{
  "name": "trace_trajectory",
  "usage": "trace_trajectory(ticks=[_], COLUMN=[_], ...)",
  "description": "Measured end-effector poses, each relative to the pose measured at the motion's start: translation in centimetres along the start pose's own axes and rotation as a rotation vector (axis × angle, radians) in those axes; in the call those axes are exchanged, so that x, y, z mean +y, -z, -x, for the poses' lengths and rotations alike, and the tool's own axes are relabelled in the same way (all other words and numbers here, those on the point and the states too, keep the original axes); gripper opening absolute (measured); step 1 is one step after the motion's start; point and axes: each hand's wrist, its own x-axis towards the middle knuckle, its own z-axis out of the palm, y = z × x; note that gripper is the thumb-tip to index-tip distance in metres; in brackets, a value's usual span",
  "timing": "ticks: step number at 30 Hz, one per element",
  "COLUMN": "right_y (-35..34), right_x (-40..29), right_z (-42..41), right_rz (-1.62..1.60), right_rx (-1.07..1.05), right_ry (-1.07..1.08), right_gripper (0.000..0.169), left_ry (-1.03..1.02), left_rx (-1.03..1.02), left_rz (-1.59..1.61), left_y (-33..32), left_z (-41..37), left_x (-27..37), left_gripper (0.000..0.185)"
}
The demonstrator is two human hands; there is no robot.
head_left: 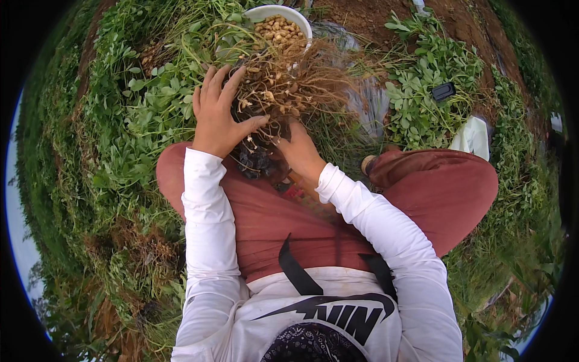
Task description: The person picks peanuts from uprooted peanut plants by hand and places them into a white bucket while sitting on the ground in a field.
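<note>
A bundle of uprooted peanut plants lies in front of me, its brown roots [312, 83] turned to the right and hung with peanut pods. My left hand [218, 111] rests at the bundle's left side, fingers spread and thumb against the roots. At the near edge of the roots is my right hand [302, 147]; its thumb and forefinger reach in among them, and whether they pinch a pod cannot be seen. Dark crumpled plastic film [254, 158] hangs below the roots, between the hands. Beyond them stands a white bucket [304, 22] holding loose peanuts [279, 30], its near side hidden by the plants.
Leafy green plants [154, 97] lie thickly on the left. Clear plastic sheeting [368, 106] covers soil right of the roots. Farther right are a small black object [443, 91] on leaves and a pale plastic bag [472, 135] beside my bent knee [470, 185].
</note>
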Motion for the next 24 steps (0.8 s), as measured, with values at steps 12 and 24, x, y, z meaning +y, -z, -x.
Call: trace_trajectory(ticks=[12, 24], right_y=[3.7, 7.1], right_x=[-6.9, -8.3], right_z=[2.4, 0.2], right_rz=[0.299, 1.387], right_rx=[0.133, 0.124], right_ry=[0.255, 0.63], right_gripper=[0.035, 0.054], left_ry=[0.208, -0.068], left_rx=[0.02, 0.018], left_rz=[-0.206, -0.231], left_y=[-0.7, 0.4], left_z=[0.4, -3.4], left_x=[0.2, -0.1], left_gripper=[0.122, 0.103])
